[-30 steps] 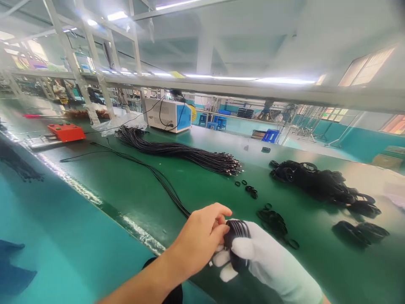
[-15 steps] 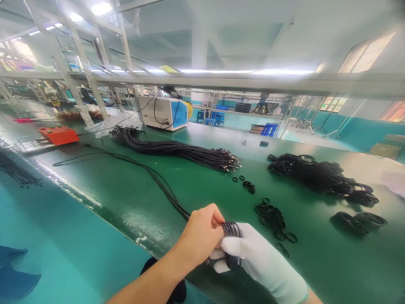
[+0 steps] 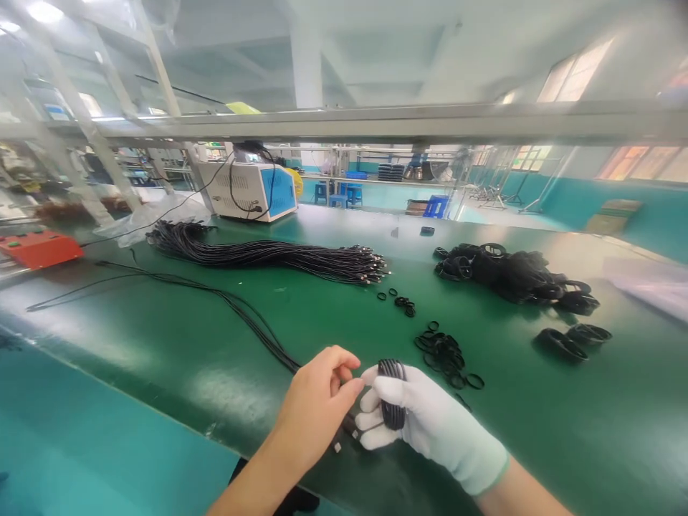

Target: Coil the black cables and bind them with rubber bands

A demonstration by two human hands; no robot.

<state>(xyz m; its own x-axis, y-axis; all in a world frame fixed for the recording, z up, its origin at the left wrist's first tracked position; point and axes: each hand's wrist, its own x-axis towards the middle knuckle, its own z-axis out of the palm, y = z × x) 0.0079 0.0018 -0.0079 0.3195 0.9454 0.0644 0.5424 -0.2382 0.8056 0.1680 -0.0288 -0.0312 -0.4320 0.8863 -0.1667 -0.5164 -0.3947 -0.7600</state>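
My right hand (image 3: 430,426), in a white glove, is closed round a small coil of black cable (image 3: 391,390) wound over its fingers. My bare left hand (image 3: 317,405) sits right beside it, fingers pinched together at the cable where it leaves the coil. A loose cable end with a small plug (image 3: 338,446) hangs under the two hands. Long black strands (image 3: 236,308) run from the hands away to the left across the green table (image 3: 161,344).
A thick bundle of straight black cables (image 3: 269,252) lies further back. Black rings (image 3: 443,351) are scattered just beyond my hands. Wound coils (image 3: 516,272) are piled at the right, two more (image 3: 572,340) nearer. A white and blue box (image 3: 250,188) and an orange device (image 3: 40,247) stand behind.
The view has swung right and down a little. My left hand has loosened from a full grasp over the coil to a pinch beside it; the right hand still holds the coil.
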